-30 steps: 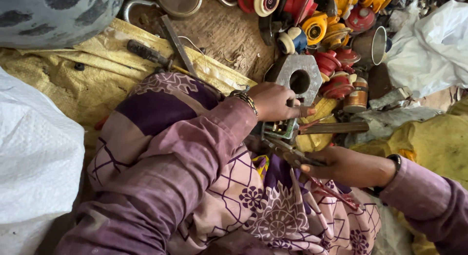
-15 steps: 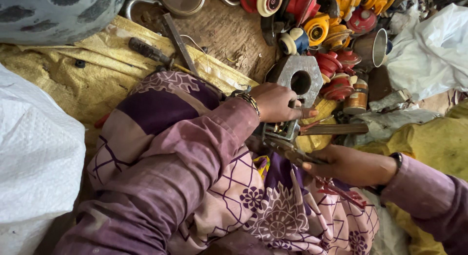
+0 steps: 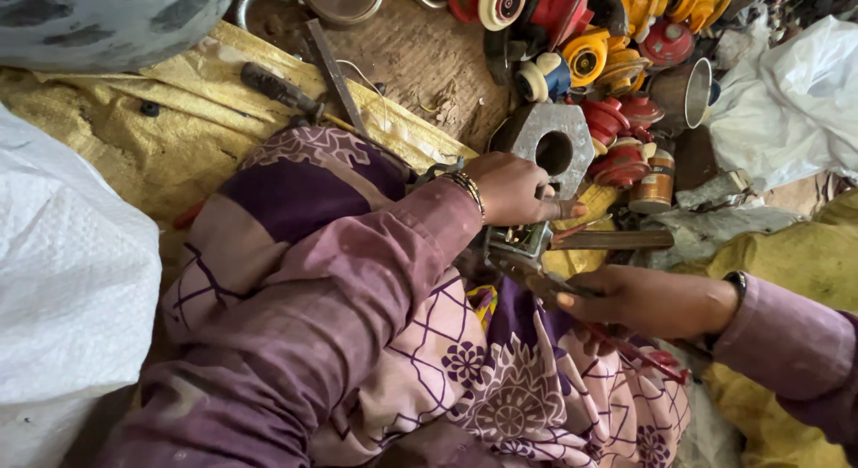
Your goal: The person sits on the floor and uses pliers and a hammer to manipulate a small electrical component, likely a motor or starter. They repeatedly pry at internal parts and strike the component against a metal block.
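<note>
My left hand, a bangle at its wrist, grips a small square grey metal part from above and holds it over my lap. My right hand is closed on the handles of a pair of pliers whose jaws reach left to the underside of that part. Right behind my left hand stands a grey hexagonal metal block with a round hole. A flat brown metal bar lies just right of the part. My lap is covered by purple patterned cloth.
Red, yellow and orange plastic spools and caps are heaped at the top right beside a metal cup. A dark-handled screwdriver and a metal strip lie on yellow sacking. White sacks flank both sides.
My left hand has shifted its grip slightly on the small part; the pliers stay at the part. Otherwise the scene is the same.
</note>
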